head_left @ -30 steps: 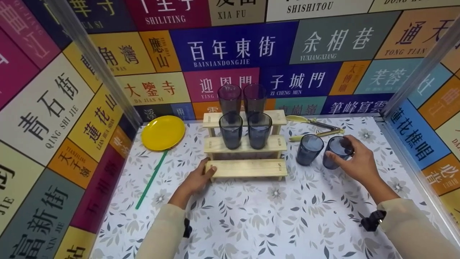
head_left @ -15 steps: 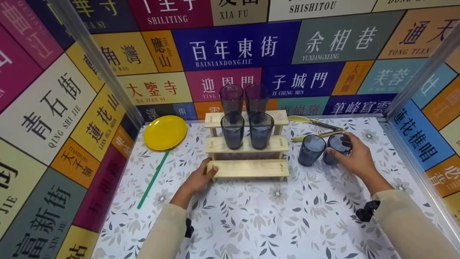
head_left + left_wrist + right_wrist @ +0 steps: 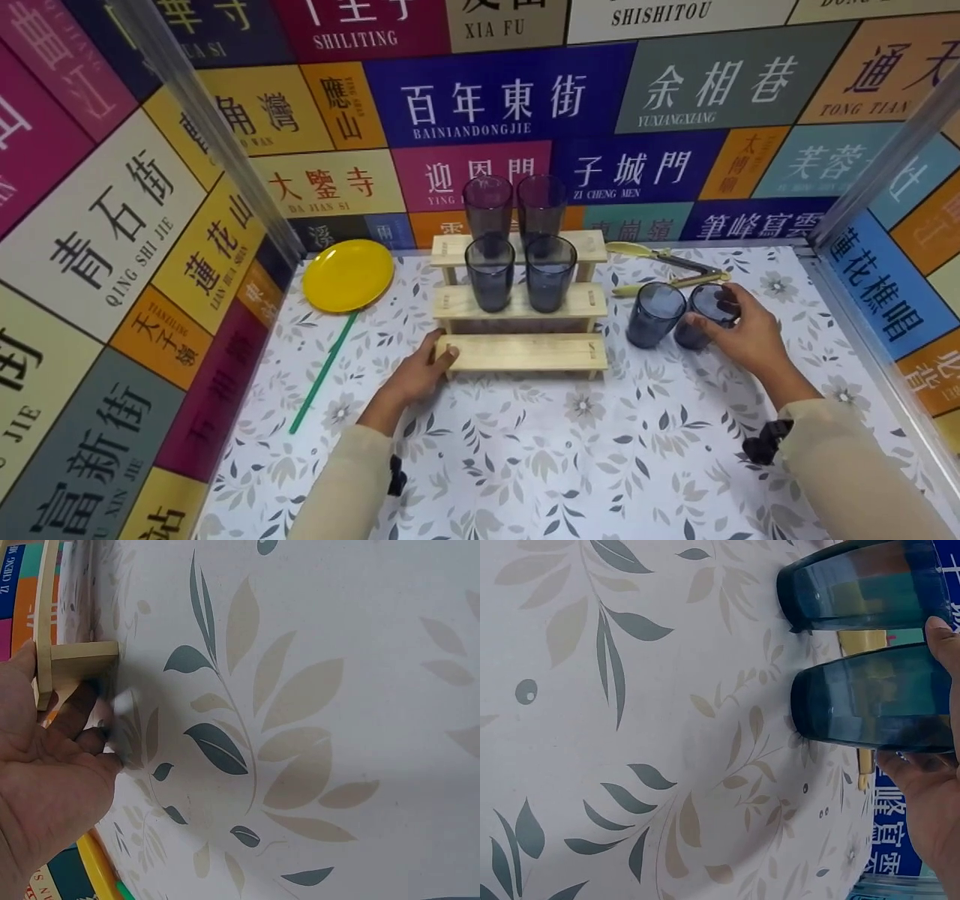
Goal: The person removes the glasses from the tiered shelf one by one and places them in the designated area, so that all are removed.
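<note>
My left hand [image 3: 421, 369] pinches the left end of the lowest step of a wooden three-step stand [image 3: 525, 352], its thumb on top and fingers beneath in the left wrist view. My right hand [image 3: 750, 326] grips a dark blue glass cup [image 3: 696, 322] near its rim, thumb on one side and fingers on the other. A second such cup [image 3: 655, 319] stands close on its left. Two cups, a left one [image 3: 490, 277] and a right one [image 3: 550, 276], stand on the middle step. Two more cups [image 3: 487, 206] stand on the top step.
Behind the right-hand cups lie tongs [image 3: 686, 260] with yellowish ends. A yellow plate [image 3: 349, 276] lies at the back left, with a green stick [image 3: 322, 379] running forward from it. Sign-printed panels [image 3: 502, 94] wall in the floral-covered table [image 3: 585, 465].
My right hand has shifted slightly left with its cup, bringing it nearer the neighbouring cup. My left hand stays on the stand. The whole view has drifted a little.
</note>
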`<state>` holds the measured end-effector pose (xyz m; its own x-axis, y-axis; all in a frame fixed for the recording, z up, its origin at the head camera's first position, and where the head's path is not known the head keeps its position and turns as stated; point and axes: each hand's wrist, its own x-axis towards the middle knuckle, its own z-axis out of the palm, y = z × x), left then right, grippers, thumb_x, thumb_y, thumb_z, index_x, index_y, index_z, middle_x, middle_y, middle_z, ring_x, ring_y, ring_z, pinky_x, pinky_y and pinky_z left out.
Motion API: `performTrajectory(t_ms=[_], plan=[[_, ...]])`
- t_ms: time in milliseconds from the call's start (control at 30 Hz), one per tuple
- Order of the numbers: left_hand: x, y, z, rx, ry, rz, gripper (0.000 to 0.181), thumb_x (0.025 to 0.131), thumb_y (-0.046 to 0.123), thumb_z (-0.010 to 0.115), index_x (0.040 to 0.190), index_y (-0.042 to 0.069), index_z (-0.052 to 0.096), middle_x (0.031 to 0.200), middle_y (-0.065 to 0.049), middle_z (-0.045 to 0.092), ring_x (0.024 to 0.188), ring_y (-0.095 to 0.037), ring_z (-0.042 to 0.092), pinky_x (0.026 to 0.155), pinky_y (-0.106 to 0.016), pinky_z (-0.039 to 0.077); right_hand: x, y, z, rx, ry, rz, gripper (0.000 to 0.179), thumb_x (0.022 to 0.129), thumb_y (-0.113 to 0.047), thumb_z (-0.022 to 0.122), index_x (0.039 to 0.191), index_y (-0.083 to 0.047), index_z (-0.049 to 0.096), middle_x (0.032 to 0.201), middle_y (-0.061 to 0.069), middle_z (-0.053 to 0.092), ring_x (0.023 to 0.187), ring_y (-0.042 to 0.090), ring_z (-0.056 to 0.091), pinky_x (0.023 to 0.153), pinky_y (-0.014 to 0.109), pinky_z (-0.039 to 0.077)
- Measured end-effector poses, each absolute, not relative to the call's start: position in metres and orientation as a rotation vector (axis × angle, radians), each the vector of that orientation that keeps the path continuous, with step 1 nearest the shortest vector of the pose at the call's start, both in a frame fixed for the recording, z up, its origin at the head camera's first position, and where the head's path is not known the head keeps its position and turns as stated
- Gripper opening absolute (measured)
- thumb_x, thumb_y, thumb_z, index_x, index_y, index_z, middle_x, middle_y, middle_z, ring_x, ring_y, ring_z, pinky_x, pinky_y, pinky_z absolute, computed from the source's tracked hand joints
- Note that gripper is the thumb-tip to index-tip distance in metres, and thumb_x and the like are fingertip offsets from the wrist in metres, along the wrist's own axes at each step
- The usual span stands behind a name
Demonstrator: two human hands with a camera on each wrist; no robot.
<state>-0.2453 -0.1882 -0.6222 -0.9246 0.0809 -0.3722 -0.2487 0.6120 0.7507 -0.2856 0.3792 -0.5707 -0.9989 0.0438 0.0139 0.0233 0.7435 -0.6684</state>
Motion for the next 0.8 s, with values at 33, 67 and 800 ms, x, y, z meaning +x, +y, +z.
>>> performTrajectory(t_ms=[33, 67, 800], plan=[[-0.2453, -0.1882, -0.6219, -0.135, 2.471, 1.230, 0.081, 0.111, 0.069, 0.051, 0.178, 0.032, 0.023, 0.177, -0.021, 0.039, 0.158, -0.045, 0.047, 0.129, -0.064, 0.035, -0.2858, 0.3796, -0.5715, -0.058, -2.906, 1.115, 0.109, 0.099, -0.065, 0.077, 0.173, -0.002, 0.028, 0.165, 0.035, 0.047, 0.146, 0.060, 0.048, 0.117, 0.078, 0.035], [-0.2453, -0.1881, -0.6216, -0.135, 2.473, 1.228, 0.080, 0.111, 0.069, 0.050, 0.177, 0.032, 0.024, 0.177, -0.021, 0.039, 0.158, -0.045, 0.047, 0.130, -0.064, 0.034, -0.2860, 0.3800, -0.5721, -0.056, -2.907, 1.113, 0.109, 0.099, -0.065, 0.076, 0.173, -0.002, 0.028, 0.165, 0.036, 0.047, 0.146, 0.060, 0.048, 0.117, 0.078, 0.035], [-0.2447, -0.1893, -0.6203, -0.083, 2.499, 1.229, 0.077, 0.113, 0.063, 0.051, 0.177, 0.029, 0.025, 0.175, -0.024, 0.042, 0.153, -0.049, 0.051, 0.124, -0.064, 0.041, -0.2924, 0.3784, -0.5738, -0.009, -2.947, 1.231, 0.114, 0.098, -0.067, 0.076, 0.178, -0.010, 0.016, 0.176, 0.032, 0.034, 0.155, 0.062, 0.038, 0.120, 0.076, 0.038]])
